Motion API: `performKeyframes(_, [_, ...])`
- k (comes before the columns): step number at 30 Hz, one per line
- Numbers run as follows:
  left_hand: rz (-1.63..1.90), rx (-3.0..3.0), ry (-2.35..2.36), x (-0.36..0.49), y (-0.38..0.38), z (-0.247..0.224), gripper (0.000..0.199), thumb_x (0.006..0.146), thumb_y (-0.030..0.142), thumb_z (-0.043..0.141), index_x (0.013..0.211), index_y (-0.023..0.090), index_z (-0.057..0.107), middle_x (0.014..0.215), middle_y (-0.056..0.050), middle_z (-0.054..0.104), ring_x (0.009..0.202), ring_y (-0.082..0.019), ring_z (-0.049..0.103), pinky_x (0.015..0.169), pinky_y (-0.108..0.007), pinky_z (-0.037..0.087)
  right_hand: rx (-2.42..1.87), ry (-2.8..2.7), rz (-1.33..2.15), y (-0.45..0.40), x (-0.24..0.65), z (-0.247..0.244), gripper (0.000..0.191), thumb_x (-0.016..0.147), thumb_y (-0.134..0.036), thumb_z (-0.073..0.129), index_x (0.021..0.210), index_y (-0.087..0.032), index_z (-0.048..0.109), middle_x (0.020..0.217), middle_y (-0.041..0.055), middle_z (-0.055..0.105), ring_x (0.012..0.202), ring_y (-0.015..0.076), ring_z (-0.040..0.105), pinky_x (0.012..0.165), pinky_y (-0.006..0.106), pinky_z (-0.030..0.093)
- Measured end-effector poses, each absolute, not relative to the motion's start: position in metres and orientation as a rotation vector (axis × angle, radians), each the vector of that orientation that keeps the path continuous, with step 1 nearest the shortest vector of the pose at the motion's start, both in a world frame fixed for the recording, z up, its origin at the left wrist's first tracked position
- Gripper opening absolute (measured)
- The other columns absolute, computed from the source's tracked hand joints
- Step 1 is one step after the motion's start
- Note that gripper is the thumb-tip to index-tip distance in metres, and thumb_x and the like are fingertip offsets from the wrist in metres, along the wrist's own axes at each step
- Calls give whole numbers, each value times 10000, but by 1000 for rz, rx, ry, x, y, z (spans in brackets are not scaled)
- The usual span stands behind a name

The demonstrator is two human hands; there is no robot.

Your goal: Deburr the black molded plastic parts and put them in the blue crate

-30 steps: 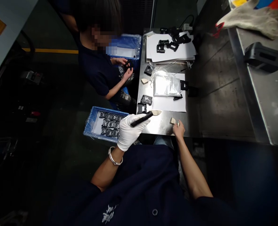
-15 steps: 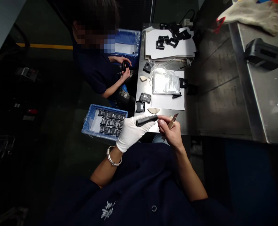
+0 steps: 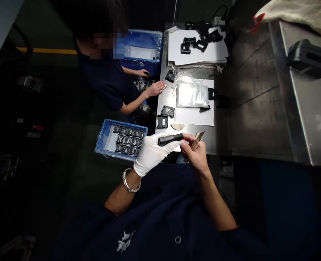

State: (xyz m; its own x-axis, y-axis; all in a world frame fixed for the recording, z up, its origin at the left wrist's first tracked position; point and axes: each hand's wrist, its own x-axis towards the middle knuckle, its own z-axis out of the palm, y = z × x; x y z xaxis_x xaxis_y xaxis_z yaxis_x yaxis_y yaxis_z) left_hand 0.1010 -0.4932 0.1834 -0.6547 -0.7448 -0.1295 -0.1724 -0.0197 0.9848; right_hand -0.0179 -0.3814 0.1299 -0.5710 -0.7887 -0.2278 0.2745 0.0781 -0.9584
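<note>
My left hand [image 3: 150,153], in a white glove, is closed on a black plastic part [image 3: 170,139] held edge-on over the table's front edge. My right hand [image 3: 197,155] is bare and wraps round a craft knife [image 3: 196,142] with a light handle, its blade pointing up and away. The thumb and forefinger of that hand touch the right end of the black part. Just beyond lies a beige curved piece [image 3: 178,126]. Beside it are a black plastic frame [image 3: 162,122] and a bagged black part [image 3: 167,111].
A blue crate [image 3: 103,136] at left holds rows of bagged black parts. A co-worker [image 3: 102,79] sits beyond it, one hand on the table [image 3: 163,98]. Clear plastic bags [image 3: 192,92] and a paper stack [image 3: 176,50] with black parts lie farther back.
The co-worker's hands have parted; one has reached onto the table over a small beige piece. My hands keep their hold, with the knife and black part shifted slightly.
</note>
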Motion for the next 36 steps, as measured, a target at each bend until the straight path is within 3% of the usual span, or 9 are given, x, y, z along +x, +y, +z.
performKeyframes(10, [-1585,941,-1947,104,-494,187,274,772,391,782,947,180,794,741,-12,749,598,-130,658,547,-203,525,-537,1490,-1600,-385,-13,130,407,850,-442,694,1155,-172,674,648,-55,431,481,50,318,423,211,274])
performKeyframes(15, [-1507,895,-2001,107,-492,186,269,793,378,772,991,198,793,753,-20,761,620,-149,683,558,-217,532,-544,1483,-1592,-385,-10,133,406,865,-451,675,1179,-194,682,660,-50,428,471,47,296,415,219,223])
performKeyframes(22, [-1344,795,-2110,111,-491,187,218,839,333,740,1016,214,784,914,-35,789,739,-169,733,680,-247,578,-535,1460,-1597,-385,-6,135,400,876,-454,661,1186,-202,672,634,-54,428,456,51,302,414,226,241])
performKeyframes(36, [-1098,545,-2234,117,-489,179,198,857,226,708,1050,205,749,1033,-43,775,921,-182,736,878,-291,569,-551,1506,-1625,-375,0,135,407,884,-434,653,1225,-212,672,620,-48,425,452,55,329,414,217,256])
